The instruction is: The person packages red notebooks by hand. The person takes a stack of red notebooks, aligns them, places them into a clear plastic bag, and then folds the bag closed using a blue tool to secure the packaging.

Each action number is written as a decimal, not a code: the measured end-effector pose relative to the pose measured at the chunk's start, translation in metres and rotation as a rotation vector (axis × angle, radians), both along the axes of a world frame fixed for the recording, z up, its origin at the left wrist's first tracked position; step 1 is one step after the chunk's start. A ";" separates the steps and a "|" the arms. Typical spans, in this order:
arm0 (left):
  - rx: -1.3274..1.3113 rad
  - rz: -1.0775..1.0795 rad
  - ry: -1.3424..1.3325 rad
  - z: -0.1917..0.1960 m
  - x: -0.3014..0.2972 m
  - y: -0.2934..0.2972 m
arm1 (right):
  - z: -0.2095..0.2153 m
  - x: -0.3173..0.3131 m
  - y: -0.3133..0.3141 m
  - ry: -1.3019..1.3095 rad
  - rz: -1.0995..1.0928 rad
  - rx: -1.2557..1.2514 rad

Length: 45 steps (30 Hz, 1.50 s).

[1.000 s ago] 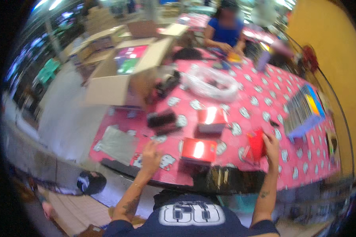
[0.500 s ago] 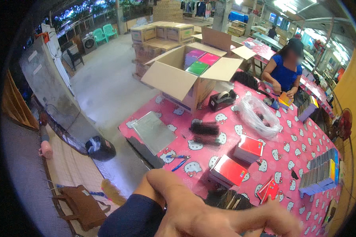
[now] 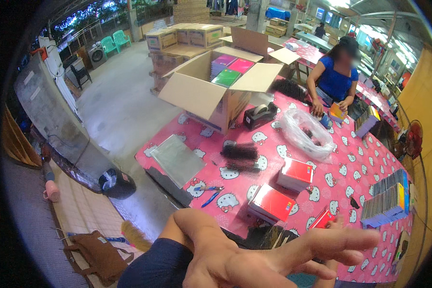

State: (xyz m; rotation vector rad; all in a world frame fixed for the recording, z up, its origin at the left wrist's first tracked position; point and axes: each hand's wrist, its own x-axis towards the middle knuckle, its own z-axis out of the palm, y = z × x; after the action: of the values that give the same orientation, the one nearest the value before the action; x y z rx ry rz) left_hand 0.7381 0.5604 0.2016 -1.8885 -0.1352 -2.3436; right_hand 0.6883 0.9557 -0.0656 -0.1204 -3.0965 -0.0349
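Observation:
My left hand [image 3: 269, 261] spreads large across the lower middle, fingers apart and stretched to the right, holding nothing I can see. Its arm bends in from a dark blue sleeve [image 3: 158, 261]. Behind it, a small part of my right hand [image 3: 338, 222] shows beside a red notebook [image 3: 322, 218]; the left hand covers the rest, so its grip is hidden. Beyond stand two stacks of red spiral notebooks, a nearer stack [image 3: 272, 204] and a farther stack [image 3: 295, 174]. Blue-handled pliers [image 3: 211, 198] lie to their left, near black wire spirals [image 3: 240, 153].
An open carton [image 3: 197, 93] of notebooks stands at the back, next to a tape dispenser [image 3: 260, 116]. A clear plastic sheet [image 3: 177, 161], a plastic bundle [image 3: 308, 134] and notebook rows [image 3: 384, 204] lie on the pink table cover [image 3: 343, 161]. A co-worker [image 3: 336, 79] handles a yellow notebook across the table.
My left fingers have lifted and spread wider. The view has shifted slightly, moving the table things left and up. The co-worker's hands have moved a little.

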 end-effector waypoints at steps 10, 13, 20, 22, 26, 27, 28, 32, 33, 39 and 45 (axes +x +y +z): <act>-0.223 -0.112 -0.088 0.002 0.019 -0.022 | -0.017 -0.007 -0.114 0.536 0.167 -0.545; -0.214 -0.247 -0.035 -0.006 0.013 -0.012 | 0.016 -0.005 -0.169 0.588 0.291 -0.631; -0.094 -0.111 -0.126 -0.011 0.017 -0.002 | 0.035 0.000 -0.222 0.488 0.531 -0.577; -0.049 -0.300 -0.195 -0.003 0.023 0.004 | 0.034 0.001 -0.224 0.441 0.540 -0.533; -0.191 -0.160 -0.116 -0.008 -0.006 -0.026 | 0.041 0.006 -0.233 0.309 0.543 -0.472; -0.250 -0.098 -0.189 -0.014 -0.022 -0.038 | 0.036 0.007 -0.226 0.347 0.511 -0.391; -0.320 0.278 -0.369 -0.010 -0.002 -0.059 | 0.032 0.001 -0.257 0.356 0.691 -0.437; -0.461 0.564 -0.874 -0.079 -0.062 -0.086 | 0.033 -0.002 -0.232 0.425 0.614 -0.298; -0.569 0.638 -0.909 -0.097 -0.067 -0.083 | 0.032 -0.006 -0.230 0.411 0.646 -0.376; -1.259 0.886 -0.833 -0.218 -0.094 -0.090 | 0.067 -0.023 -0.211 0.213 0.666 -0.621; -1.397 1.819 -0.126 -0.330 -0.192 -0.104 | 0.089 -0.036 -0.216 0.104 0.531 -0.741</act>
State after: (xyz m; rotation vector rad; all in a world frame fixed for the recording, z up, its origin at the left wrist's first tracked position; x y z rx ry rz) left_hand 0.5459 0.4567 -0.1280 -0.6051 -2.4767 -0.7625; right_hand 0.6520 0.7397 0.0233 0.6454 -2.7528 1.0744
